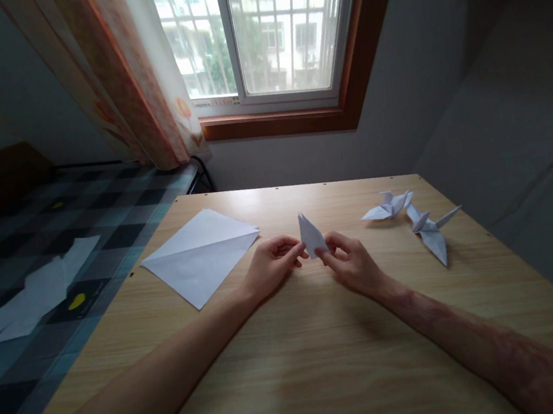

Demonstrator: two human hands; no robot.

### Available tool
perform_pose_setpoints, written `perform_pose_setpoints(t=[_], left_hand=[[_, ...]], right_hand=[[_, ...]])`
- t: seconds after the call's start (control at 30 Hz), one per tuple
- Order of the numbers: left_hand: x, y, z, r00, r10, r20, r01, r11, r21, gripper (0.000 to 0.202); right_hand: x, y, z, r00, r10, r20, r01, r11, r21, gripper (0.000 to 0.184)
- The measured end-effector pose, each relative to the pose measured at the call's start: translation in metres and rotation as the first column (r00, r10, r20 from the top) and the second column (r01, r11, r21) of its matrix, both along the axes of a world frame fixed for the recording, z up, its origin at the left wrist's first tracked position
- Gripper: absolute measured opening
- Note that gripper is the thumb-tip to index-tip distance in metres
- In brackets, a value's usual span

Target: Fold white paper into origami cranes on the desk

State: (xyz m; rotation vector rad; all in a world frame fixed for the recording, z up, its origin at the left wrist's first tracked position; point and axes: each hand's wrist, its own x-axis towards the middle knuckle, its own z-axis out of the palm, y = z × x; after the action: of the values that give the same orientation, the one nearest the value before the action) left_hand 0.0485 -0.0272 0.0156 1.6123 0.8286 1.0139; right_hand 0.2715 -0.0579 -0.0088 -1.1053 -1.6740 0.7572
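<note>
Plaid bedding [118, 189] bears unreadably small marks [84, 312]; left hand [276, 264] and right hand [354, 261] pinch folded paper [312, 237]

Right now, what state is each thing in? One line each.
Left hand: fingers curled, tips at the small paper's edge
Right hand: pinching the small paper
Small paper: folded, point up
Large paper: lying on the table, line across it
Two paper cranes: folded, wings out
Paper pieces: loose on the bed
Curtain: gathered left
Window: can't tell if shut
</note>
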Motion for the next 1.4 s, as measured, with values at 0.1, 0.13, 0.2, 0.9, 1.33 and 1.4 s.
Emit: perform_pose_setpoints(t=[0.1,0.13,0.2,0.9,1.33,1.4], left_hand=[[-0.001,-0.001,-0.002,0.999,0.006,-0.048,-0.004,0.999,0.038,0.035],[-0.001,-0.001,-0.003,0.998,0.001,-0.070,0.003,0.999,0.050,0.034],[-0.001,-0.002,-0.006,0.994,-0.010,-0.110,0.018,0.997,0.072,0.033],[-0.004,-0.006,0.003,0.985,-0.163,-0.048,0.165,0.986,0.040,0.032],[-0.002,-0.005,-0.004,0.993,-0.112,-0.047,0.114,0.992,0.044,0.028],[-0.002,-0.005,-0.005,0.993,-0.099,-0.060,0.103,0.992,0.078,0.025]], right_hand=[[-0.002,-0.003,0.002,0.993,-0.004,0.115,-0.007,0.995,0.095,0.019],[-0.003,-0.003,0.002,0.989,-0.005,0.147,-0.013,0.993,0.122,0.020],[-0.004,-0.004,0.005,0.981,0.014,0.192,-0.044,0.987,0.153,0.020],[-0.004,-0.001,0.013,0.974,0.226,0.036,-0.228,0.972,0.061,0.020],[-0.003,0.000,0.016,0.972,0.213,0.103,-0.224,0.968,0.111,0.017],[-0.003,0.000,0.014,0.975,0.199,0.099,-0.210,0.971,0.116,0.018]])
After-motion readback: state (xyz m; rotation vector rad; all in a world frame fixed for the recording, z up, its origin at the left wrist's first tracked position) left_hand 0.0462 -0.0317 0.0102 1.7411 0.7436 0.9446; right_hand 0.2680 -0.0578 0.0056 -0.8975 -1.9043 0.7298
